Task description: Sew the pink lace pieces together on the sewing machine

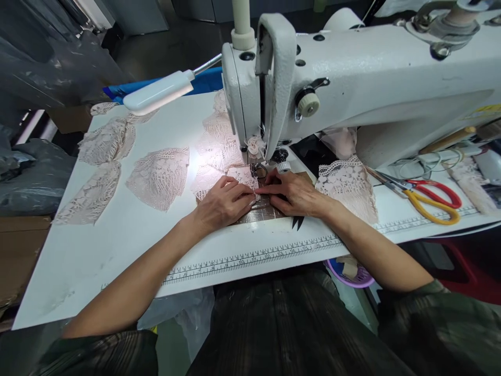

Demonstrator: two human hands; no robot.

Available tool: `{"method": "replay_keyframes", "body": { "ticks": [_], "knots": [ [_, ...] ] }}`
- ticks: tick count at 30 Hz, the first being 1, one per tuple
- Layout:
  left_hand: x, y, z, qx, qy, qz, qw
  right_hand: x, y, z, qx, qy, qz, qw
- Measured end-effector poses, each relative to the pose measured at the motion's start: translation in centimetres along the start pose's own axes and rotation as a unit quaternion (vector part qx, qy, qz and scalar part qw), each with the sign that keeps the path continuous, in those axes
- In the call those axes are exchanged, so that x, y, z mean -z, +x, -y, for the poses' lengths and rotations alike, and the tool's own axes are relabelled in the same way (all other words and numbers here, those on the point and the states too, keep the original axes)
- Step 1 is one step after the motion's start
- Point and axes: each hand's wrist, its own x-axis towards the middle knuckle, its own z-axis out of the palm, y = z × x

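Observation:
A white sewing machine (352, 68) stands on the white table (117, 245). A small pink lace piece (242, 176) lies under its presser foot (259, 169). My left hand (223, 203) rests on the near left part of that lace, fingers curled and pressing it down. My right hand (293, 193) lies just right of the needle, its fingers together and pointing left, pinching the lace edge. The fingertips of both hands meet in front of the foot.
Several pink lace pieces (158, 177) lie spread on the table's left and one lace piece (348, 185) at the right. Scissors with red and yellow handles (430, 196) lie at the right. A white lamp (158, 93) hangs over the left. A ruler strip (250, 257) lines the near edge.

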Motion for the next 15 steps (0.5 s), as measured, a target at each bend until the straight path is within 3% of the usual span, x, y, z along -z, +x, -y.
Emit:
{"method": "replay_keyframes", "body": {
  "ticks": [8, 15],
  "knots": [
    [0.41, 0.14, -1.04, 0.033, 0.019, 0.018, 0.999, -0.03, -0.08, 0.71, 0.013, -0.044, -0.012, 0.999],
    [0.3, 0.02, -0.96, 0.037, 0.022, 0.019, 0.999, -0.24, -0.01, 0.99, -0.027, -0.059, 0.008, 0.998]
  ]
}}
